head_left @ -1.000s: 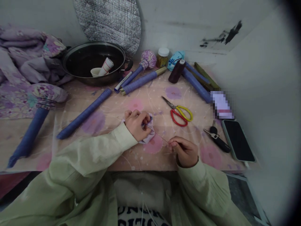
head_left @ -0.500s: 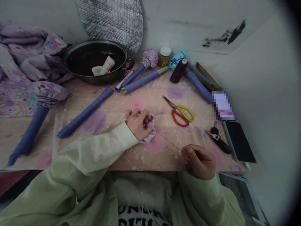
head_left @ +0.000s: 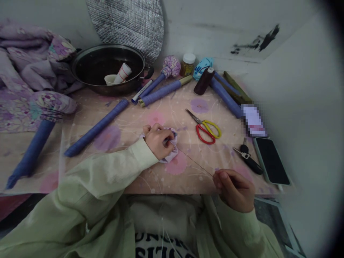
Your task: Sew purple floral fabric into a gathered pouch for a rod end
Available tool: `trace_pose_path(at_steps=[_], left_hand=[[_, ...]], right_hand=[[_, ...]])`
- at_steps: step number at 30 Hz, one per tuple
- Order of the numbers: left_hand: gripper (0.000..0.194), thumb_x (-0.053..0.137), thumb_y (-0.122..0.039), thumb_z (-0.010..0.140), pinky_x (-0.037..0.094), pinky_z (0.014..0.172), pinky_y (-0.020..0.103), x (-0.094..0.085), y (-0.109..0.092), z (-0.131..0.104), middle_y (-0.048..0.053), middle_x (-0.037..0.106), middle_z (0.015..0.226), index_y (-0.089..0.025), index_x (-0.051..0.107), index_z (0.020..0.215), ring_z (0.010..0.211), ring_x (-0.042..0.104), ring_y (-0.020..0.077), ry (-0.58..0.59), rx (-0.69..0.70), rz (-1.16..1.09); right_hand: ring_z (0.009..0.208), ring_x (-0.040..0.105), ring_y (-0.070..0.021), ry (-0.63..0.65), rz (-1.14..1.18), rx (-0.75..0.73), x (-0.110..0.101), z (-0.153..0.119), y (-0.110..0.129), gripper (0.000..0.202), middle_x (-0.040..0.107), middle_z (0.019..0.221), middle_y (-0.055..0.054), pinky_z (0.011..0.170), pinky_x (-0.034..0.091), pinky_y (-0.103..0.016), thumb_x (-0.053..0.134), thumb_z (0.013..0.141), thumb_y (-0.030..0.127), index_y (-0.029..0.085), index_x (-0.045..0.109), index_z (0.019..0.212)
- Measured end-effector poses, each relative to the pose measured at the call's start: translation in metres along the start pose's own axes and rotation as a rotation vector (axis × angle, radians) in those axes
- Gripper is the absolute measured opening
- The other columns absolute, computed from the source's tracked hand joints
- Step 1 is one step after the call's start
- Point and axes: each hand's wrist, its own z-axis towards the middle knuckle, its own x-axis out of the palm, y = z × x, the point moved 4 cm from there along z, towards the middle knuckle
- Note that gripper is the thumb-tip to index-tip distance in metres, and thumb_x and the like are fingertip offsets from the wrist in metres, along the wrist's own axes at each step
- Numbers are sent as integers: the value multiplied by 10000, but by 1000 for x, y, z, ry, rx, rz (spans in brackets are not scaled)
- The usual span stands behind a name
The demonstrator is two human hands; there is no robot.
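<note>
My left hand (head_left: 159,141) is closed on a bunched piece of light purple cloth (head_left: 172,156), pressed near the middle of the table. From the cloth a thin dark thread (head_left: 195,161) runs taut down to the right. Its far end is pinched between the thumb and fingers of my right hand (head_left: 233,188), close to the table's front edge. Whether a needle is in that pinch cannot be made out. Scissors (head_left: 205,129) with one red and one yellow handle lie above and between my hands, touched by neither.
A black pan (head_left: 88,84) holding paper cups (head_left: 123,74) stands at the back left. Blue-wrapped rods (head_left: 98,127) lie around. A dark thread spool (head_left: 204,81) leans at the back. Keys (head_left: 248,159) and a phone (head_left: 272,161) lie at the right, by the wall.
My right hand has moved right and slightly toward me, drawing the thread out longer. My left hand and the cloth have stayed nearly in place.
</note>
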Motion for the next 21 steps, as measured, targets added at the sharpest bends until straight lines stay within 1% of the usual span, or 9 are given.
trace_pose_path(at_steps=[6, 10, 12, 14, 17, 19, 21], left_hand=[[94, 570, -180, 602, 265, 762, 430, 0, 1, 0, 9, 683, 689, -192, 632, 671, 791, 546, 225, 7, -1, 11], [113, 565, -185, 634, 268, 785, 444, -2, 1, 0, 7, 691, 717, -198, 653, 703, 814, 546, 232, 50, -22, 14], [130, 561, -193, 647, 272, 781, 440, -3, 0, 1, 2, 696, 731, -206, 662, 729, 815, 553, 233, 78, -19, 15], [138, 563, -219, 660, 279, 774, 431, -5, 0, 1, 6, 698, 754, -215, 666, 753, 805, 565, 231, 78, -19, 21], [211, 513, -223, 716, 287, 773, 416, -10, 0, 3, 7, 701, 791, -230, 659, 869, 772, 595, 213, 85, -44, 18], [284, 471, -187, 736, 293, 761, 398, -11, 0, 4, -5, 705, 779, -234, 632, 965, 736, 618, 196, 125, -53, 1], [311, 471, -165, 726, 293, 755, 384, -11, 1, 5, -22, 710, 775, -236, 613, 994, 707, 635, 180, 155, -53, -20]], right_hand=[[371, 465, -89, 13, 13, 0, 6, 2, 2, 75, 520, 435, 14, 337, 330, -202, 635, 761, 219, 170, 692, 753], [368, 460, -88, 40, 32, 32, 9, 1, 0, 95, 505, 429, 18, 330, 320, -199, 628, 769, 240, 166, 687, 758], [371, 454, -86, 36, 33, 51, 10, 1, -2, 98, 499, 433, 21, 330, 310, -199, 626, 771, 243, 166, 684, 768], [383, 452, -86, 25, 19, 58, 11, 2, -2, 95, 495, 439, 23, 343, 314, -203, 630, 769, 247, 168, 683, 769], [396, 454, -86, 24, 2, 69, 17, 4, 0, 97, 497, 449, 26, 358, 328, -208, 629, 770, 254, 171, 679, 764], [389, 448, -81, 29, 19, 73, 24, 6, 3, 101, 498, 450, 29, 353, 321, -204, 626, 771, 257, 171, 677, 755], [384, 443, -74, 31, 38, 82, 31, 8, 8, 99, 497, 448, 32, 354, 312, -201, 626, 771, 254, 172, 677, 747]])
